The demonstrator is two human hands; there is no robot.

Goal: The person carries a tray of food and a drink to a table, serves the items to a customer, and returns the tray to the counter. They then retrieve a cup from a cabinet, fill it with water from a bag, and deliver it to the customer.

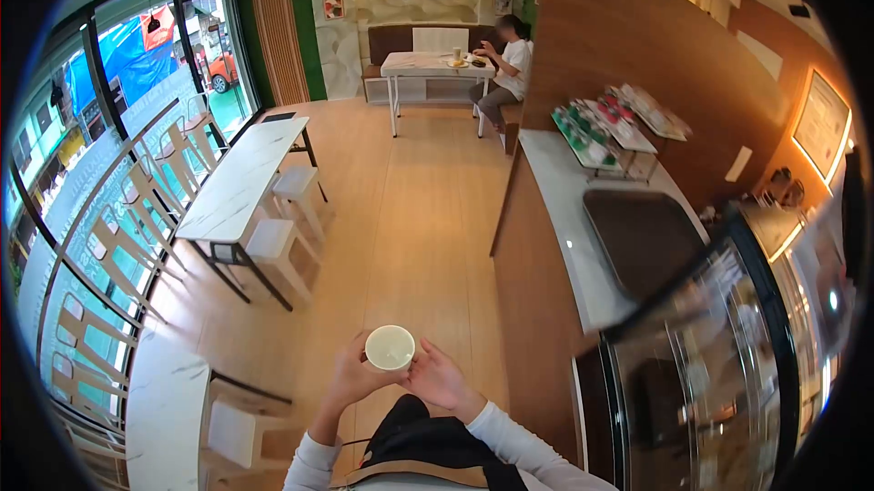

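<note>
In the middle of the café floor, I stand with a small white cup (390, 347) held out in front of my apron, over bare wooden boards. To my left runs a long white worktop (238, 183) with stools (273, 241) tucked beside it, and a curved worktop (164, 409) sits close by my left elbow. My left hand (350, 374) curls round the cup's left side, fingers partly closed against its wall. My right hand (437, 377) does the same from the right, thumb near the rim, so the cup is pinched between both and rests on nothing. I cannot tell whether anything is in it; the inside looks pale. To my right stand the service worktop (564, 218), with a dark tray (642, 241) on it, and a glass display case (719, 373). Far ahead a person (510, 68) sits at a table (432, 65). I think the risk is a slip: the hold is on the sides only, so a bump against the nearby worktop or a loosened finger could tip or drop the cup
</note>
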